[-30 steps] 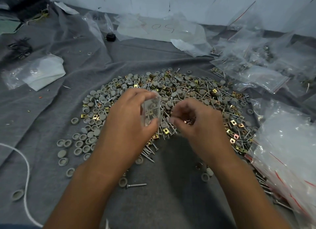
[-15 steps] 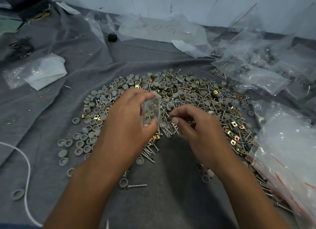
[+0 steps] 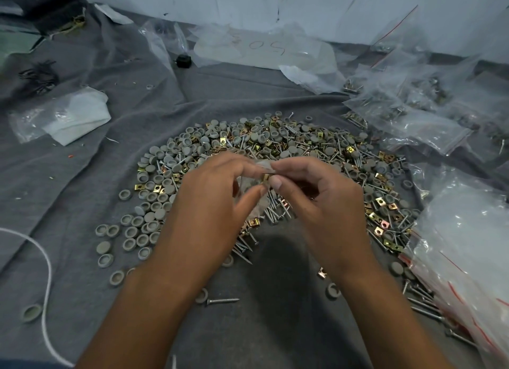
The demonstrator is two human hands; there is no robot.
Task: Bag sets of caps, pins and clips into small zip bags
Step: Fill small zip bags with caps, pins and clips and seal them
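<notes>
A wide arc of grey round caps [image 3: 154,208], silver pins [image 3: 275,211] and gold clips [image 3: 381,224] lies on the grey cloth [image 3: 82,181]. My left hand [image 3: 209,203] holds a small clear zip bag [image 3: 253,195] upright between thumb and fingers above the pile's middle. My right hand [image 3: 325,200] pinches a gold clip [image 3: 265,178] at the bag's mouth, its fingertips touching the bag's top edge. The bag's contents are too blurred to make out.
Filled zip bags [image 3: 413,126] are heaped at the back right. A stack of empty zip bags [image 3: 468,247] lies at the right edge. Crumpled plastic and paper [image 3: 74,115] sit at the left, a white cord [image 3: 46,275] curves at the lower left, and a black knob [image 3: 183,60] sits behind.
My right hand has lifted from the pile with a gold clip and brought it to the bag's mouth. My left hand has tilted the bag towards it.
</notes>
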